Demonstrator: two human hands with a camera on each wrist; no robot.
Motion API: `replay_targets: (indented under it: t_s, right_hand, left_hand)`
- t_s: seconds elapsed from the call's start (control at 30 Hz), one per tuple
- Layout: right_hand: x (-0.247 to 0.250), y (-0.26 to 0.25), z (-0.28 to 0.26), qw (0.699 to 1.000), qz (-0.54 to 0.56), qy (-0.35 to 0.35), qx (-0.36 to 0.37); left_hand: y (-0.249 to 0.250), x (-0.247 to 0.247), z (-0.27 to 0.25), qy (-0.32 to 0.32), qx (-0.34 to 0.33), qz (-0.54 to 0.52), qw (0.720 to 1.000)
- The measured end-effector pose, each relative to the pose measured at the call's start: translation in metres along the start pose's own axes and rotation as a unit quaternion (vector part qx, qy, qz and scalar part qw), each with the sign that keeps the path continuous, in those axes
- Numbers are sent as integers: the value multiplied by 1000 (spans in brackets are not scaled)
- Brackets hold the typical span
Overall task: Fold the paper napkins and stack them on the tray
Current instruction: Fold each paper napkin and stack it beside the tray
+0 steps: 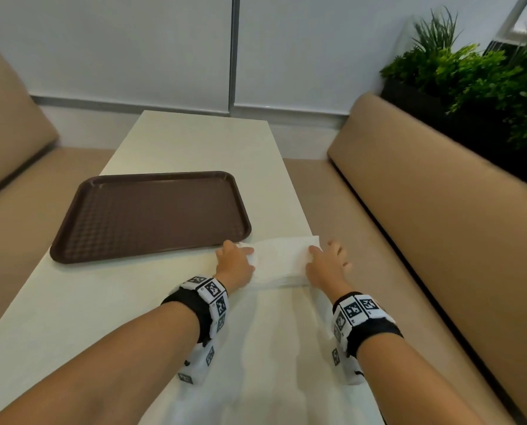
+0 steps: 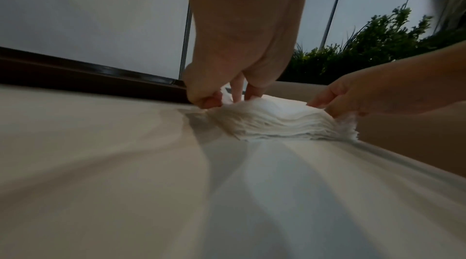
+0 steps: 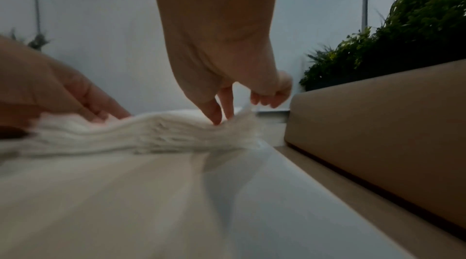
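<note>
Napkins (image 1: 282,259) lay stacked between both hands. Left hand (image 1: 234,262) pinched its end; right hand (image 1: 326,265) fingertips sat narrow on top, grip unclear. Best move, as judged: lift one sheet, pin the rest.

Cream worktop (image 1: 191,139), left tan bench (image 1: 10,133), right tan bench (image 1: 440,210), green plants (image 1: 477,75) behind the right one, pale wall panels (image 1: 118,41) beyond.

Left hand (image 2: 239,48) and right hand (image 2: 378,90) pinch napkin stack (image 2: 277,122).
</note>
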State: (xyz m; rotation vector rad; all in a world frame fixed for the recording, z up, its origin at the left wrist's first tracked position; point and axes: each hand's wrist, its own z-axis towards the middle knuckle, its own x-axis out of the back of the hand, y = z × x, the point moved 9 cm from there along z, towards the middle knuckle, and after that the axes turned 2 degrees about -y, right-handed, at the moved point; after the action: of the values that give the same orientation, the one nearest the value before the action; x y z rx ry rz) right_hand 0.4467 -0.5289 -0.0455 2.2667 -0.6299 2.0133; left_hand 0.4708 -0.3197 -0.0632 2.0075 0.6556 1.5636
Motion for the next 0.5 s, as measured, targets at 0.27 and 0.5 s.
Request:
replay_targets:
  t_s: [0.27, 0.5]
  right_hand:
    - [-31, -54, -181, 932, -18, -253, 258]
    - [-71, -37, -262, 945, -30, -264, 190]
  left_hand:
    - [-16, 76, -93, 9, -50, -180, 982]
    - [-80, 120, -215, 29, -42, -286, 957]
